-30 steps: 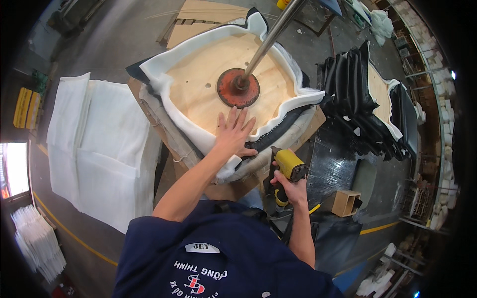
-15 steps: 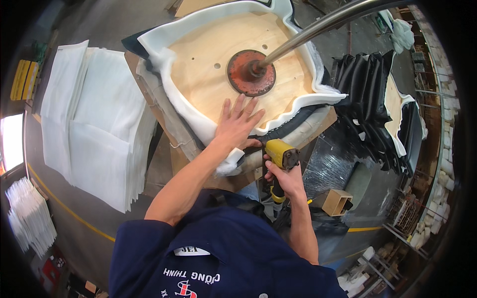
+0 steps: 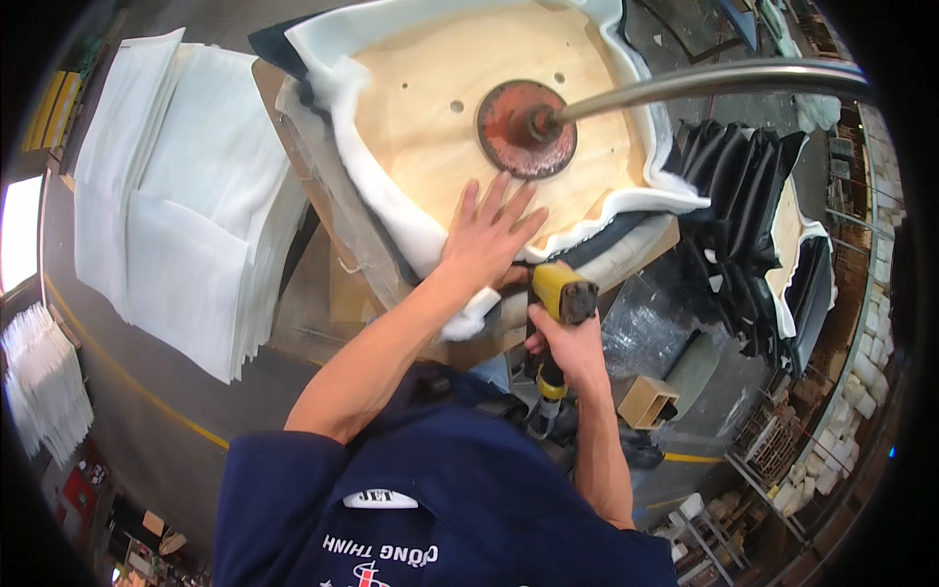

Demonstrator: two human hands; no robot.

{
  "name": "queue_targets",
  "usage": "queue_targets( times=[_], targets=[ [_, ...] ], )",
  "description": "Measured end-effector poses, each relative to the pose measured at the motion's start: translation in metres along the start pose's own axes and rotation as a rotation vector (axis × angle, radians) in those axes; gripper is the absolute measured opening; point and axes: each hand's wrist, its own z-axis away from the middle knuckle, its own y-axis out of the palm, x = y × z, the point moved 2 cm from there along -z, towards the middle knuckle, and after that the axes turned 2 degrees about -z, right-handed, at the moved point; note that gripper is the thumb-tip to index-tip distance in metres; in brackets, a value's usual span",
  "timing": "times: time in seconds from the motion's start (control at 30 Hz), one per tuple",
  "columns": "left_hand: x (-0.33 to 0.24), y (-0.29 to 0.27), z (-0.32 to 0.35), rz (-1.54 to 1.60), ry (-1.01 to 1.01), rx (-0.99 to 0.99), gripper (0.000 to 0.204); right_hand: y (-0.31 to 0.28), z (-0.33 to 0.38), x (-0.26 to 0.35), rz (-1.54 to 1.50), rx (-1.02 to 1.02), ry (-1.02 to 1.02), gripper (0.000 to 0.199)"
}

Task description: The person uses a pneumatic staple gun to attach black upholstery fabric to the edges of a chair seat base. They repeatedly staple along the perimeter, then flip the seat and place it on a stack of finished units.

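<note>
My left hand (image 3: pixel 491 233) lies flat with fingers spread on a bare plywood panel (image 3: pixel 416 147), its fingertips just short of a round red clamp disc (image 3: pixel 497 137). White padding (image 3: pixel 411 235) and dark cover material (image 3: pixel 608 238) wrap up around the panel's rim. In my right hand (image 3: pixel 575 354) is a yellow and black air staple gun (image 3: pixel 556 289), fingers wrapped round its grip. The gun's nose is at the panel's near edge, close to my left thumb; whether it touches the cover is hidden.
A curved metal bar (image 3: pixel 704 80) reaches from the right to the disc. Large white padding sheets (image 3: pixel 186 215) are stacked at left. Black covered pieces (image 3: pixel 729 181) stand at right, above a small wooden box (image 3: pixel 646 403). Shelving lines the far right.
The view has shifted, so the panel and disc appear farther right and the metal bar lies flatter. My left hand stays flat on the panel; my right still grips the staple gun.
</note>
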Motion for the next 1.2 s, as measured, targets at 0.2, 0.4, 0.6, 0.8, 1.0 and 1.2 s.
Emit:
queue_targets(
  times=[0.2,0.4,0.6,0.8,1.0,1.2],
  targets=[
    [0.000,0.008,-0.003,-0.017,-0.004,-0.011,0.109,-0.011,-0.009,-0.008,-0.013,-0.002,-0.005,0.067],
    [0.003,0.003,-0.005,-0.014,0.070,0.068,0.108,-0.016,0.007,-0.021,-0.149,-0.015,-0.067,0.073],
    [0.005,0.008,-0.001,0.012,0.070,-0.010,0.109,-0.008,0.004,-0.012,-0.094,0.019,-0.061,0.076],
    [0.000,-0.013,0.001,0.012,0.040,0.063,0.098,-0.002,0.002,-0.003,-0.048,0.016,-0.005,0.075],
    [0.002,-0.002,0.001,0.076,0.036,-0.020,0.106,-0.002,0.000,-0.003,-0.027,0.016,-0.004,0.075],
    [-0.001,-0.011,0.000,0.129,0.010,0.004,0.099,-0.018,-0.005,-0.010,-0.078,0.079,-0.019,0.076]
  ],
)
